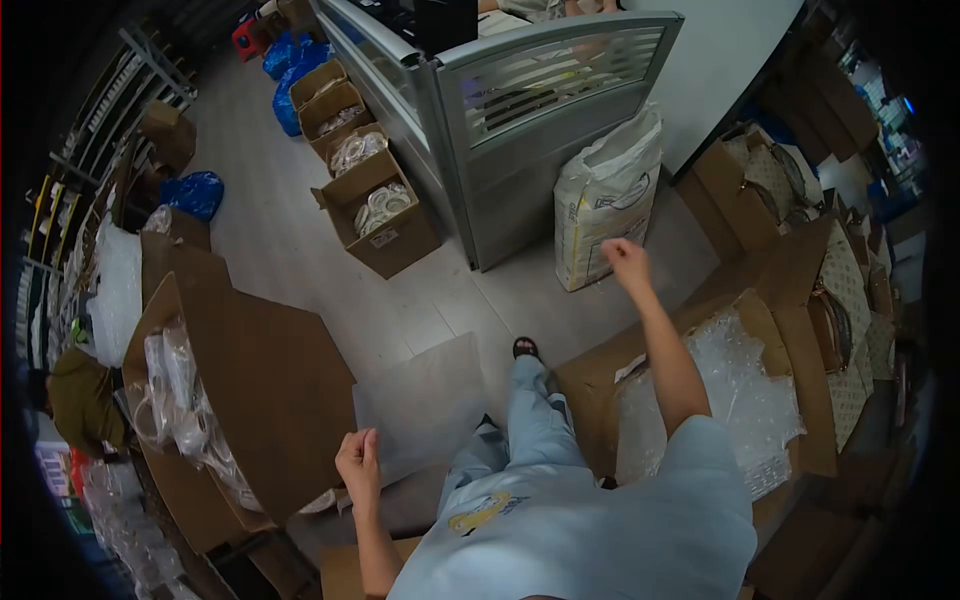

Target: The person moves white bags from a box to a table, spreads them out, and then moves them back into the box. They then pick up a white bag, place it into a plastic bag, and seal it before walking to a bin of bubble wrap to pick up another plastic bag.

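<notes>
My left hand [358, 458] is curled into a loose fist with nothing showing in it. It hangs beside a large cardboard box [265, 370] holding clear-wrapped pale items [178, 385]. On the floor just beyond it lies a translucent plastic sheet [425, 400]. Held out in front, my right hand [627, 262] has its fingers curled together and no object visible in them. In this view it overlaps a white printed sack [608, 195] standing against the partition. Below my right forearm, bubble wrap [735, 400] fills an open carton [590, 385].
A grey partition [450, 150] with a glass panel rises ahead. Along it stand open cartons [385, 250] of wrapped rings. Blue bags [290, 85] lie at the back left. At right, cartons hold patterned bags [850, 340]. A person [85, 400] is at the far left.
</notes>
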Demonstrator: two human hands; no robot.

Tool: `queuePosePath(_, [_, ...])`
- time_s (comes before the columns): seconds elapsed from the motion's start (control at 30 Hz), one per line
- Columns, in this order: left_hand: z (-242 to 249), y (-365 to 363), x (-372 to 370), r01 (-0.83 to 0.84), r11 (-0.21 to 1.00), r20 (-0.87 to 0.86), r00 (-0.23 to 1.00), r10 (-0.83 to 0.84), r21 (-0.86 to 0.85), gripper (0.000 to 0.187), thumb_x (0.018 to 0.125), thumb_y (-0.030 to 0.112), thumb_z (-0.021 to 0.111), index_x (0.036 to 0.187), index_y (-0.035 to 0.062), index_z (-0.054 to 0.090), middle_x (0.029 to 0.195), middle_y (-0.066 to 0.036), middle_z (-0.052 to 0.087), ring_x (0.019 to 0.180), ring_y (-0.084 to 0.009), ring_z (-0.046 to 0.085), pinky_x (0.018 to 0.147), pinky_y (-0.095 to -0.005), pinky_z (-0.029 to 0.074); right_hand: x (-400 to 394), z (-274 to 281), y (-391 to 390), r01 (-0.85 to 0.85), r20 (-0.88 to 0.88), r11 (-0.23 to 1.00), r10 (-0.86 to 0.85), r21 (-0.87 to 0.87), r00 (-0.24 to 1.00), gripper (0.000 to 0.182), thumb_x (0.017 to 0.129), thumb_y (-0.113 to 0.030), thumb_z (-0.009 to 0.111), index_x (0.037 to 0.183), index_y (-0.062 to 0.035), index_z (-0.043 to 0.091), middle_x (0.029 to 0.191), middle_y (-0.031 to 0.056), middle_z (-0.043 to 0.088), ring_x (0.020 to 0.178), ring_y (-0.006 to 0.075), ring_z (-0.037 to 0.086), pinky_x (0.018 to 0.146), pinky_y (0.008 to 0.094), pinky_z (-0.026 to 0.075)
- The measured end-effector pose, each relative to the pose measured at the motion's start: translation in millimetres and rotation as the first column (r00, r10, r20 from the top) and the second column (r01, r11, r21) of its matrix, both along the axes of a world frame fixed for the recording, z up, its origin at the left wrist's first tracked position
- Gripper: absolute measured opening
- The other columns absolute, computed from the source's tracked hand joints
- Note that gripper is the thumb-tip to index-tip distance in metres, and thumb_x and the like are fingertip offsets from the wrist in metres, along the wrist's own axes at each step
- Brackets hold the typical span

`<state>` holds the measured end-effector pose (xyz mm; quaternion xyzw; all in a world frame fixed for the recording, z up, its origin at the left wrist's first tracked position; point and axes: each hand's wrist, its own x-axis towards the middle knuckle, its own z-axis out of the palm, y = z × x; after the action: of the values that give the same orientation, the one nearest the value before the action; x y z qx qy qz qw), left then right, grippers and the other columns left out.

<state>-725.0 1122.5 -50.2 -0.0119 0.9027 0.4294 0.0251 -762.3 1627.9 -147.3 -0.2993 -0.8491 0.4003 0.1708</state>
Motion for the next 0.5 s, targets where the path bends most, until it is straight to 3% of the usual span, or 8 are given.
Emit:
queuePosePath(0.13, [-20,22,-48,-0.08,0.996,0.001,0.997,0.08,-0.047,0.013,0.08,0.01,0.058,0.077,-0.0027,0.058,0.063,-0.006,0.046,0.058,-0.0116,0.043,0.053,-0.0238,0.036,-92,-4,91,0.11,0.127,0.977,-0.134,0.181,0.983,0.031,0.075,-0.033,0.058,0.094,-0.0083,0.062,0.082,0.0116,0.063,0.079,0.0292,0.059,0.068,0.0353,0.046])
queuePosePath(0.17, [-19,26,-58,-0.098,0.993,0.032,0.994,0.1,-0.061,0.014,0.081,0.01,0.057,0.077,-0.0026,0.058,0.064,-0.002,0.046,0.06,-0.0087,0.042,0.054,-0.0218,0.035,-120,-14,118,0.106,0.134,0.979,-0.13,0.173,0.982,0.031,0.075,-0.033,0.058,0.094,-0.0083,0.062,0.082,0.0116,0.063,0.079,0.0292,0.059,0.068,0.0353,0.046])
queuePosePath(0.2, [-27,26,-66,-0.096,0.992,0.037,0.994,0.1,-0.077,0.014,0.081,0.01,0.057,0.077,-0.0026,0.058,0.064,-0.002,0.046,0.06,-0.0087,0.042,0.054,-0.0218,0.035,-144,-28,146,0.127,0.226,0.962,-0.183,0.244,0.957,0.034,0.075,-0.032,0.058,0.1,-0.008,0.059,0.091,0.0108,0.061,0.089,0.0276,0.056,0.075,0.0356,0.044])
queuePosePath(0.27, [-40,23,-75,-0.256,0.966,0.107,0.962,0.249,0.048,0.015,0.083,0.012,0.057,0.077,-0.0019,0.058,0.063,0.002,0.044,0.06,-0.0056,0.04,0.054,-0.0193,0.034,-180,-48,181,0.14,0.329,0.944,-0.239,0.298,0.914,0.039,0.075,-0.031,0.058,0.106,-0.0077,0.057,0.1,0.01,0.06,0.099,0.0259,0.053,0.082,0.0359,0.041])
queuePosePath(0.33, [-34,37,-89,-0.288,0.957,0.16,0.946,0.282,0.019,0.016,0.084,0.012,0.056,0.075,-0.0014,0.057,0.063,0.003,0.043,0.059,-0.0049,0.039,0.054,-0.0186,0.034,-212,-54,205,-0.154,0.58,0.813,-0.254,0.562,0.774,0.05,0.072,-0.033,0.061,0.115,-0.0083,0.051,0.112,0.0101,0.055,0.116,0.0278,0.039,0.096,0.0428,0.028])
queuePosePath(0.37, [-32,44,-98,-0.326,0.945,0.211,0.924,0.319,0.002,0.018,0.084,0.013,0.056,0.073,-0.0008,0.056,0.063,0.004,0.043,0.059,-0.0042,0.038,0.054,-0.018,0.034,-225,-62,216,-0.151,0.587,0.82,-0.253,0.551,0.769,0.05,0.072,-0.033,0.061,0.115,-0.0083,0.051,0.112,0.0101,0.055,0.116,0.0278,0.039,0.096,0.0428,0.028])
queuePosePath(0.43, [-37,54,-116,-0.323,0.946,0.205,0.925,0.319,-0.014,0.021,0.084,0.013,0.057,0.068,0.0002,0.051,0.061,0.004,0.042,0.057,-0.0041,0.036,0.052,-0.0182,0.032,-240,-78,230,-0.333,0.791,0.803,-0.258,0.495,0.554,0.067,0.065,-0.041,0.066,0.12,-0.0092,0.046,0.121,0.0125,0.048,0.123,0.0323,0.027,0.101,0.0498,0.014])
queuePosePath(0.5, [-37,63,-126,-0.323,0.946,0.206,0.924,0.321,-0.024,0.026,0.083,0.014,0.057,0.063,0.0011,0.047,0.059,0.004,0.041,0.056,-0.004,0.034,0.05,-0.0183,0.031,-245,-87,230,-0.387,0.868,0.832,-0.204,0.398,0.453,0.073,0.06,-0.047,0.067,0.12,-0.0107,0.047,0.125,0.0123,0.044,0.124,0.0315,0.026,0.101,0.0499,0.01])
